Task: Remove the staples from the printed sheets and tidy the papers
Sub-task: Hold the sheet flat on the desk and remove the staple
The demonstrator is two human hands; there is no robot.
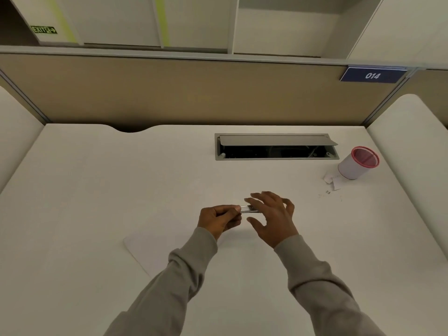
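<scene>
Currently one plain white sheet [143,248] lies flat on the worktop [97,178]. Left hand [218,219] pinches one slim silvery tool [249,209]; right hand [274,217] spread loose at its tip.

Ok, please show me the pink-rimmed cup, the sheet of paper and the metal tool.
pink-rimmed cup [349,169]: head view, on its white side wall.
sheet of paper [150,251]: head view, on its bare left part.
metal tool [249,208]: head view, on the shiny end.
</scene>
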